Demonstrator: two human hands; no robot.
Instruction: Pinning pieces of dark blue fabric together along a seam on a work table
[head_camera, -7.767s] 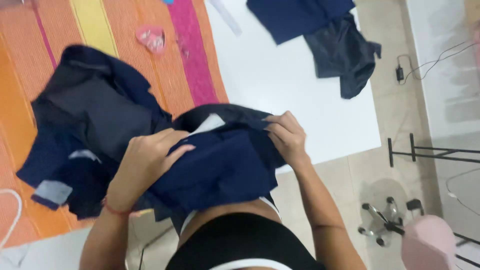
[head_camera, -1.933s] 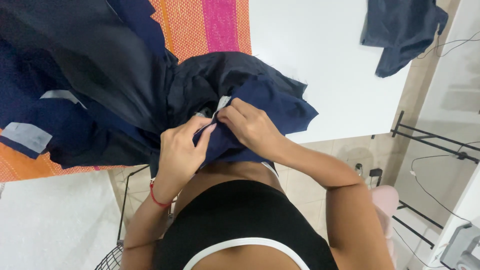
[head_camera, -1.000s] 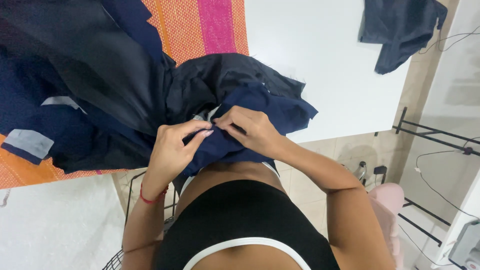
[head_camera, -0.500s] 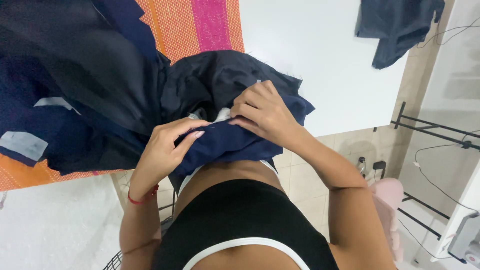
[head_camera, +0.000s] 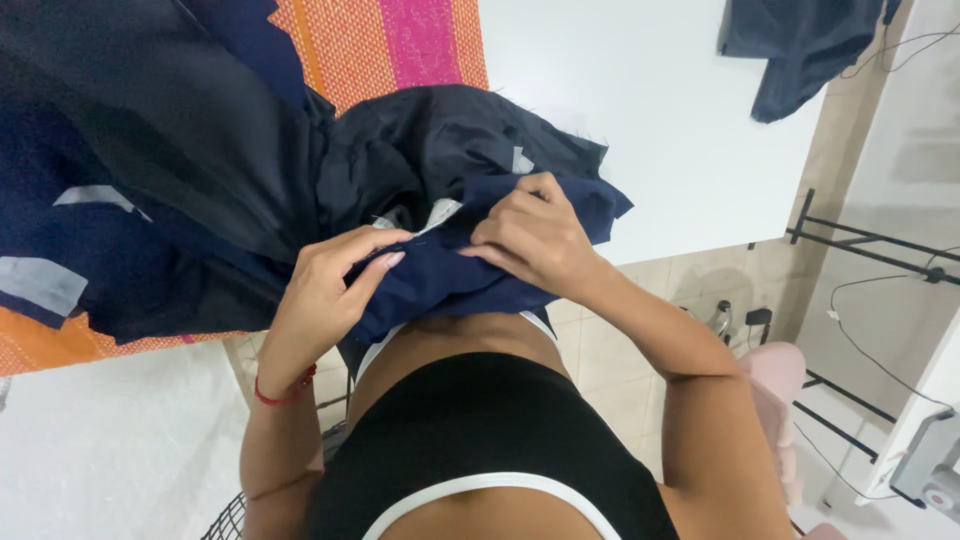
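Observation:
A dark navy garment (head_camera: 440, 160) lies bunched at the near edge of the white table (head_camera: 640, 120), its lower part hanging toward my body. My left hand (head_camera: 325, 285) grips a fold of this garment from the left, fingers curled over the cloth. My right hand (head_camera: 530, 235) pinches the same fold from the right, beside a small pale inner patch (head_camera: 437, 213). The two hands are a short gap apart on the fabric. A larger heap of dark blue clothing (head_camera: 130, 180) with grey patches lies to the left.
An orange, yellow and pink striped cloth (head_camera: 390, 45) covers the table's left part. Another dark garment (head_camera: 790, 50) hangs off the far right corner. Black metal stand legs (head_camera: 870, 245), cables and a pink stool (head_camera: 775, 375) are on the tiled floor to the right.
My right hand has come down from the raised edge and now pinches the fold lower, close to the pale patch. My left hand has shifted its grip slightly along the cloth.

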